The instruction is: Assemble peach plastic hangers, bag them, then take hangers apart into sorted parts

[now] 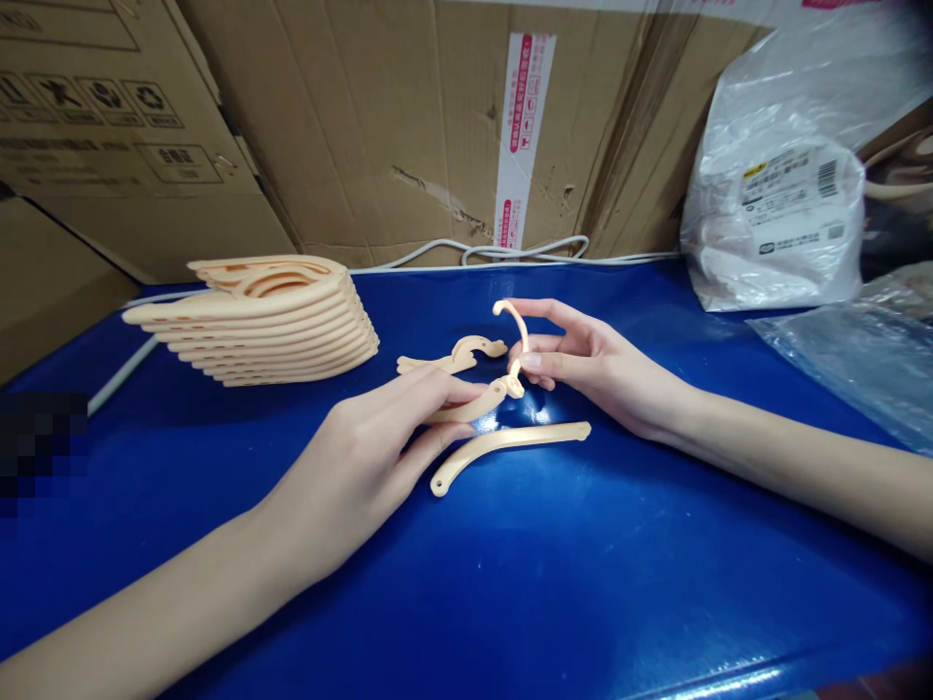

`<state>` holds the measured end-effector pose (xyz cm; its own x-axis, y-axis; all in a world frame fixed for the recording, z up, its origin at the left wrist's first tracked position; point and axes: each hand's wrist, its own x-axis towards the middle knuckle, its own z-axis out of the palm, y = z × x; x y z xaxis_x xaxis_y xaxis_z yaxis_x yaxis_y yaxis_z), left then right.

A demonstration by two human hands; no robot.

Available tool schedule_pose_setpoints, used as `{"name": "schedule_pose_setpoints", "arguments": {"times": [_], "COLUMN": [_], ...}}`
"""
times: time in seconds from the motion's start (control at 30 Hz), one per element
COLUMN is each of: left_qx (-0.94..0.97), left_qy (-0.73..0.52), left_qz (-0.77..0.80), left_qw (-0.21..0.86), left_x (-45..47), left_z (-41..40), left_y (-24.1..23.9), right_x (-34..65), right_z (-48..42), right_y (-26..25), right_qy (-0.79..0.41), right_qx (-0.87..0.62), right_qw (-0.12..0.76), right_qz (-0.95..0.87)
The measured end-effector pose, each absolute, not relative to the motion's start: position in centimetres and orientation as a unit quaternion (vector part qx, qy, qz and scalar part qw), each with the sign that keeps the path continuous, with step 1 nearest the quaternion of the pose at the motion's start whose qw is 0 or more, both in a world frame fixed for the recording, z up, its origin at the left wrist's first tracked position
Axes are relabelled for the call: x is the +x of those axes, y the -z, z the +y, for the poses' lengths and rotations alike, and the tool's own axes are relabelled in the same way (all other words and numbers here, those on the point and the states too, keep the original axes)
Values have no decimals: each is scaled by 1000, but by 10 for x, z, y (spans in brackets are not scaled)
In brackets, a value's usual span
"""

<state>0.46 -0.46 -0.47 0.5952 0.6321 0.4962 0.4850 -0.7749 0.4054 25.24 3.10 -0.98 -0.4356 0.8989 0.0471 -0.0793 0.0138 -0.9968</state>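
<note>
My left hand (394,447) pinches a beige hanger arm (473,403) between thumb and fingers, its holed end pointing right. In my right hand (583,355) is a beige hanger hook (522,335), held near its lower part with the curved tip up. The hook's base touches or nearly touches the arm's end; whether they are joined I cannot tell. Just in front lies a loose, bent hanger arm (502,439) with a hole at its left end. Behind my hands rest flat beige hanger pieces (456,358), partly hidden by my left hand.
A stack of folded beige hangers (269,335) stands at the left on the blue table (583,583). Cardboard boxes (408,117) line the back, with a white cable (437,255) along their foot. A plastic-wrapped roll (787,224) sits at the back right.
</note>
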Motion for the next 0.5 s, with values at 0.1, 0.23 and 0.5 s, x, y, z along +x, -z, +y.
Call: {"name": "schedule_pose_setpoints", "arguments": {"times": [0.1,0.23,0.5], "left_qx": [895,909,915], "left_qy": [-313,-294,-274], "left_qz": [309,294,296], "left_qw": [75,21,-9], "left_x": [3,-1,-1], "left_z": [-5,-6,-4], "left_y": [6,9,11], "right_x": [252,251,249], "right_z": [30,30,28], "right_y": [9,8,3], "right_qy": [-607,-591,-558], "right_qx": [-352,-363,-387], "right_qw": [394,390,393], "right_qz": [-593,-606,-620]}}
